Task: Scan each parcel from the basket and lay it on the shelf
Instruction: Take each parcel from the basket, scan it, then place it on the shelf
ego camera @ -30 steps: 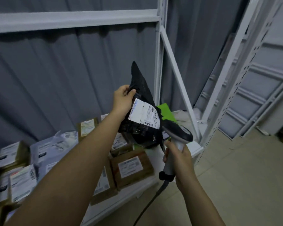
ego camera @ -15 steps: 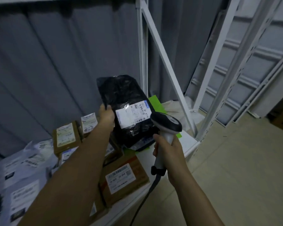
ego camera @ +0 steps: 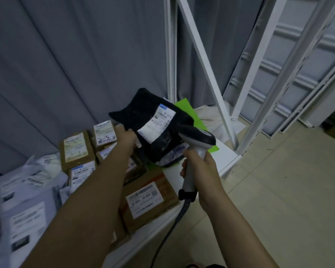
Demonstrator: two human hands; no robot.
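A person's left hand (ego camera: 127,135) pinches the near-left edge of a soft black plastic mailer parcel (ego camera: 155,132) with a white shipping label, holding it low over the right end of the white metal shelf (ego camera: 227,154). The right hand (ego camera: 200,172) has its grip wrapped round the handle of a grey-and-black corded barcode scanner (ego camera: 196,144), whose head sits just in front of the parcel. The parcel lies beyond and right of the left hand, long axis slanting away; judging by this, the left hand does the laying, beside the brown cardboard boxes (ego camera: 149,198).
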